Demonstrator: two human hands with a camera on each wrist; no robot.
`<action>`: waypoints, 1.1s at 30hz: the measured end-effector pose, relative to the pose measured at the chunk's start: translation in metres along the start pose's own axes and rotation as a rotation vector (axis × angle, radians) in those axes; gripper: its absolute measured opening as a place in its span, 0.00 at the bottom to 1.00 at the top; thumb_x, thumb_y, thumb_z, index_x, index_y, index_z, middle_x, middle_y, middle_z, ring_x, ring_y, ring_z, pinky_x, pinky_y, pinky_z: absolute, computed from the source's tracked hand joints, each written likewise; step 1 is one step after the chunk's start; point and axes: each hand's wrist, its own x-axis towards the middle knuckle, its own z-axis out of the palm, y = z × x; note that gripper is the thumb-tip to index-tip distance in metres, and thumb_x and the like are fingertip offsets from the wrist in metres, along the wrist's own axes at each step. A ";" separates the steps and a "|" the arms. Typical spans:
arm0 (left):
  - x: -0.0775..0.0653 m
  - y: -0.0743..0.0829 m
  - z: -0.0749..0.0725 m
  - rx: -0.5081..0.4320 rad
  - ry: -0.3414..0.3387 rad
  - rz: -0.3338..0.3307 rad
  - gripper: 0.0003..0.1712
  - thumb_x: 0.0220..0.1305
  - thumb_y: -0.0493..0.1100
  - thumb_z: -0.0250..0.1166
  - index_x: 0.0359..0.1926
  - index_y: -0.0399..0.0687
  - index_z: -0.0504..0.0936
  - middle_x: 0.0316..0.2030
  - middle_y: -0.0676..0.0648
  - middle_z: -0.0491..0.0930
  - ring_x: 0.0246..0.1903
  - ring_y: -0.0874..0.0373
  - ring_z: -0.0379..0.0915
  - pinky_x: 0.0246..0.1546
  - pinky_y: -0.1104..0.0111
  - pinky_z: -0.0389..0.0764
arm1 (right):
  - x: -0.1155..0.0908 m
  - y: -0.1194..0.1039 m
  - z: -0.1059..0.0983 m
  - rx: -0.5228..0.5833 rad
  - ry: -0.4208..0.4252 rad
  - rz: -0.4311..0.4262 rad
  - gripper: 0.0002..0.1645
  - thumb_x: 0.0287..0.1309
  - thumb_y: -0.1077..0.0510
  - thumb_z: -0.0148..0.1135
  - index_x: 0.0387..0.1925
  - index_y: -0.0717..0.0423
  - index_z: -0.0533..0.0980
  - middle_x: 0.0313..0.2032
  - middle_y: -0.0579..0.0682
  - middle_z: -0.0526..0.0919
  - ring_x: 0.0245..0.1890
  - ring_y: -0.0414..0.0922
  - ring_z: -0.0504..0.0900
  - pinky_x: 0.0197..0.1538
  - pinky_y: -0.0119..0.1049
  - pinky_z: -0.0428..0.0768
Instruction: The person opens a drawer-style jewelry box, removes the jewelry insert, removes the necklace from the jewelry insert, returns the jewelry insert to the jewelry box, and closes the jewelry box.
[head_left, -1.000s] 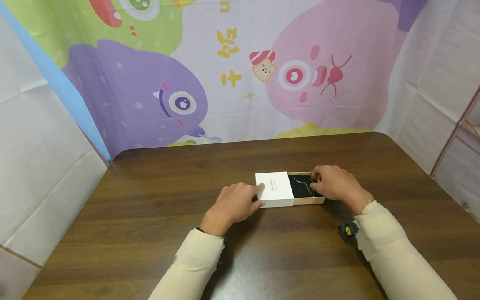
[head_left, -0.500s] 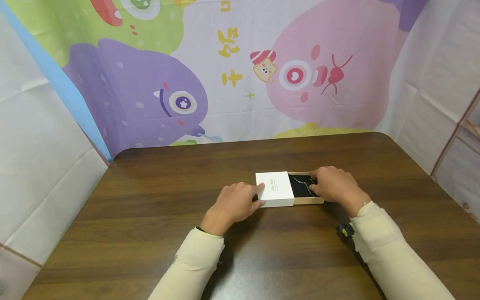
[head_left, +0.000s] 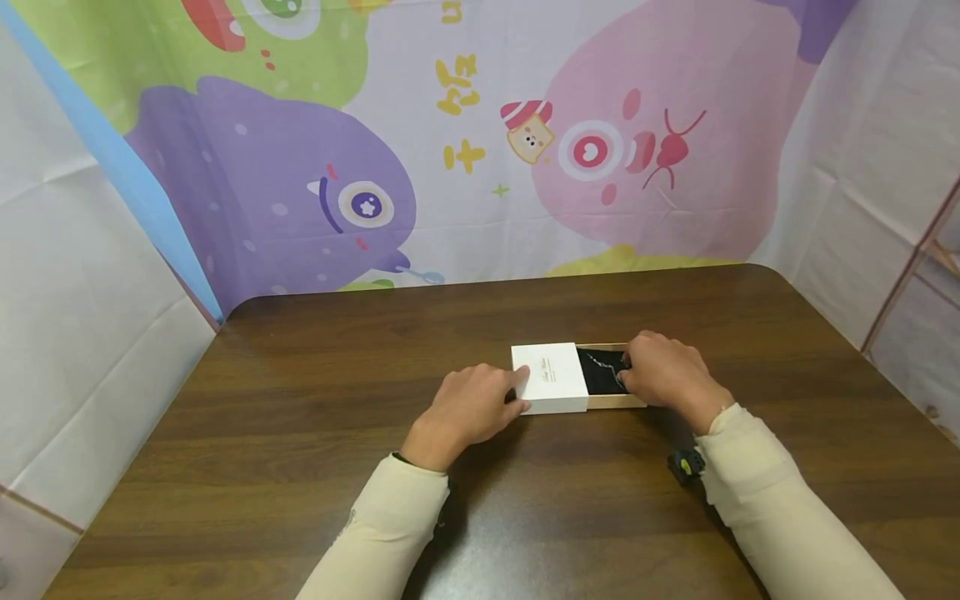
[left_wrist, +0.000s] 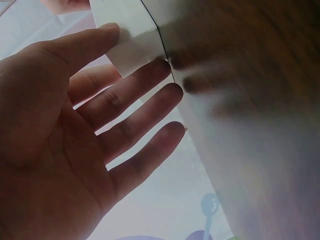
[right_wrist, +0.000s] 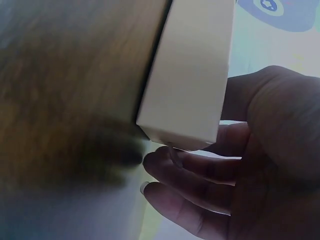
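Note:
A white slide-out jewelry box sits on the wooden table, its sleeve (head_left: 557,382) at the left and its tan-edged tray (head_left: 617,402) drawn partway out to the right. Inside the tray, a thin silvery chain (head_left: 602,364) lies on a black pad (head_left: 595,382). My left hand (head_left: 467,407) holds the sleeve's left end between thumb and finger. Bent over the tray's right end, my right hand (head_left: 669,372) has its fingertips at the pad and chain; whether they pinch anything is hidden. A small ribbon tab (right_wrist: 175,158) hangs from the tray's end in the right wrist view.
The brown wooden table (head_left: 300,467) extends all around the box. Behind it hangs a cartoon-printed cloth (head_left: 480,225), with pale wall panels at both sides. A small dark camera (head_left: 686,467) is strapped at my right wrist.
My right hand and forearm have shifted slightly left, with the fingers covering more of the chain. The left hand and the box stay where they were.

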 end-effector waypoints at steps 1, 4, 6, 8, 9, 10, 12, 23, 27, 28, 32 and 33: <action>0.000 0.000 0.000 -0.001 0.000 0.000 0.29 0.68 0.55 0.66 0.68 0.57 0.76 0.43 0.49 0.86 0.38 0.54 0.81 0.33 0.56 0.79 | 0.000 0.000 0.000 0.008 0.004 0.002 0.15 0.61 0.53 0.64 0.43 0.60 0.84 0.48 0.59 0.81 0.42 0.57 0.81 0.42 0.61 0.77; 0.000 0.000 0.000 -0.002 -0.002 -0.001 0.29 0.68 0.55 0.66 0.68 0.57 0.76 0.44 0.49 0.86 0.39 0.54 0.81 0.33 0.55 0.79 | 0.001 0.000 0.002 0.031 0.005 0.005 0.10 0.60 0.55 0.64 0.34 0.57 0.84 0.44 0.57 0.80 0.38 0.54 0.79 0.39 0.58 0.76; 0.000 0.000 0.000 -0.002 -0.001 -0.001 0.29 0.68 0.55 0.66 0.68 0.57 0.76 0.44 0.49 0.86 0.39 0.54 0.81 0.33 0.55 0.79 | 0.001 0.001 0.002 0.044 0.003 0.003 0.09 0.59 0.56 0.63 0.25 0.54 0.81 0.39 0.54 0.78 0.34 0.51 0.77 0.36 0.55 0.76; 0.000 0.000 0.000 -0.002 0.000 0.001 0.29 0.68 0.55 0.66 0.68 0.57 0.76 0.43 0.49 0.86 0.39 0.53 0.81 0.33 0.55 0.79 | 0.001 0.001 0.002 0.056 -0.003 0.002 0.14 0.58 0.57 0.62 0.17 0.50 0.77 0.35 0.52 0.76 0.30 0.50 0.75 0.32 0.52 0.74; 0.000 0.000 0.000 -0.003 0.001 0.001 0.29 0.68 0.55 0.66 0.68 0.57 0.76 0.43 0.49 0.86 0.39 0.53 0.81 0.33 0.55 0.79 | 0.001 0.001 0.002 0.060 -0.007 0.001 0.17 0.58 0.57 0.61 0.14 0.49 0.74 0.32 0.51 0.75 0.29 0.49 0.73 0.31 0.50 0.72; 0.000 -0.001 0.000 -0.003 0.001 0.001 0.29 0.68 0.55 0.66 0.68 0.57 0.76 0.43 0.49 0.86 0.39 0.53 0.81 0.33 0.55 0.79 | 0.001 0.001 0.002 0.064 -0.008 0.000 0.18 0.58 0.57 0.61 0.13 0.48 0.73 0.30 0.51 0.74 0.27 0.48 0.73 0.29 0.49 0.71; 0.000 -0.001 0.000 -0.004 0.000 0.000 0.29 0.68 0.55 0.66 0.68 0.58 0.76 0.43 0.49 0.86 0.39 0.54 0.81 0.33 0.55 0.79 | 0.001 0.000 0.003 0.076 -0.016 0.004 0.21 0.57 0.57 0.61 0.10 0.48 0.70 0.25 0.49 0.72 0.24 0.46 0.70 0.26 0.45 0.69; 0.001 -0.001 0.001 -0.004 0.000 -0.004 0.29 0.68 0.55 0.66 0.68 0.57 0.76 0.45 0.49 0.86 0.39 0.54 0.81 0.34 0.55 0.79 | 0.000 0.000 0.003 0.107 0.010 0.002 0.23 0.54 0.54 0.64 0.08 0.48 0.69 0.34 0.53 0.74 0.23 0.45 0.69 0.23 0.42 0.66; 0.001 -0.001 0.000 -0.001 -0.001 -0.002 0.29 0.68 0.55 0.66 0.68 0.57 0.76 0.45 0.49 0.86 0.38 0.55 0.80 0.34 0.56 0.79 | 0.000 -0.001 0.003 0.101 0.041 -0.006 0.22 0.54 0.53 0.64 0.08 0.48 0.70 0.40 0.55 0.75 0.28 0.48 0.72 0.25 0.44 0.70; 0.000 -0.001 0.000 -0.001 0.000 -0.002 0.29 0.68 0.55 0.66 0.68 0.57 0.76 0.45 0.49 0.86 0.38 0.55 0.80 0.34 0.56 0.79 | 0.000 -0.001 0.002 0.099 0.052 -0.006 0.21 0.54 0.53 0.64 0.09 0.49 0.71 0.41 0.56 0.75 0.29 0.48 0.73 0.26 0.45 0.71; 0.000 -0.001 0.000 -0.007 0.000 0.001 0.29 0.68 0.55 0.66 0.68 0.57 0.76 0.44 0.49 0.86 0.38 0.54 0.80 0.34 0.56 0.79 | -0.002 -0.002 0.001 0.090 0.115 -0.016 0.15 0.52 0.53 0.65 0.15 0.50 0.75 0.44 0.57 0.75 0.36 0.52 0.76 0.31 0.51 0.76; 0.000 -0.001 0.000 -0.009 0.000 0.001 0.29 0.68 0.55 0.66 0.68 0.57 0.76 0.44 0.49 0.86 0.38 0.54 0.80 0.34 0.56 0.79 | -0.002 -0.002 0.001 0.086 0.132 -0.021 0.13 0.52 0.54 0.65 0.16 0.50 0.75 0.44 0.57 0.76 0.38 0.52 0.76 0.32 0.52 0.76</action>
